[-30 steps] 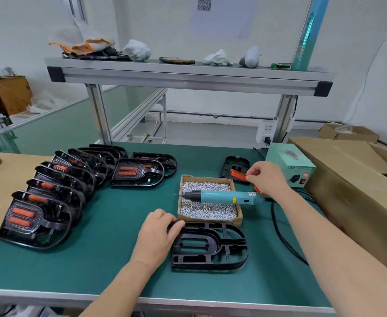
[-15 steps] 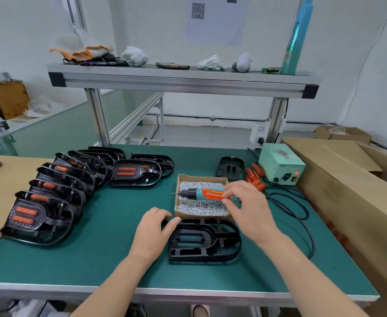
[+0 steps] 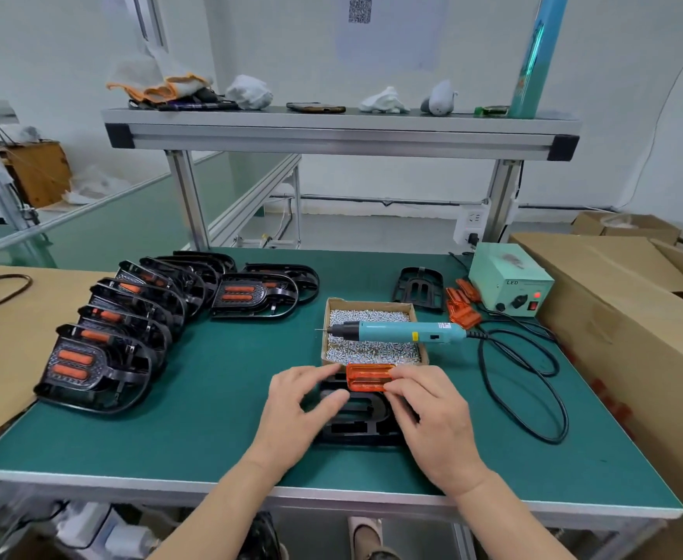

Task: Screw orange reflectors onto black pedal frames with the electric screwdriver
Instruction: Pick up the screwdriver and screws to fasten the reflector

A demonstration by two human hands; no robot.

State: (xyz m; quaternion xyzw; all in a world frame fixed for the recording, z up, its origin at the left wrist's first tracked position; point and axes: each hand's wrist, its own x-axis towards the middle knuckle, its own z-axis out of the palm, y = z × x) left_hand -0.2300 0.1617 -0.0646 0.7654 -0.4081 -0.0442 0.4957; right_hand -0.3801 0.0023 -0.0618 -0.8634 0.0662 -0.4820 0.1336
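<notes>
A black pedal frame [image 3: 356,422] lies on the green table in front of me, partly hidden under both hands. An orange reflector [image 3: 368,377] sits over the frame's far end. My right hand [image 3: 432,414] pinches the reflector's right end. My left hand [image 3: 297,406] rests on the frame's left side, its fingertips touching the reflector's left end. The teal electric screwdriver [image 3: 400,331] lies across a cardboard box of screws [image 3: 372,337] just beyond, untouched.
Several finished pedals with orange reflectors [image 3: 101,353] are stacked at the left. A spare black frame [image 3: 418,291], loose orange reflectors [image 3: 463,307] and a green power supply [image 3: 509,280] stand at the back right. A black cable [image 3: 541,398] loops at the right; cardboard boxes [image 3: 622,317] flank the table.
My right hand carried an orange reflector from the pile at the back right down onto the frame's far end. My left hand shifted from the frame's left edge to the reflector.
</notes>
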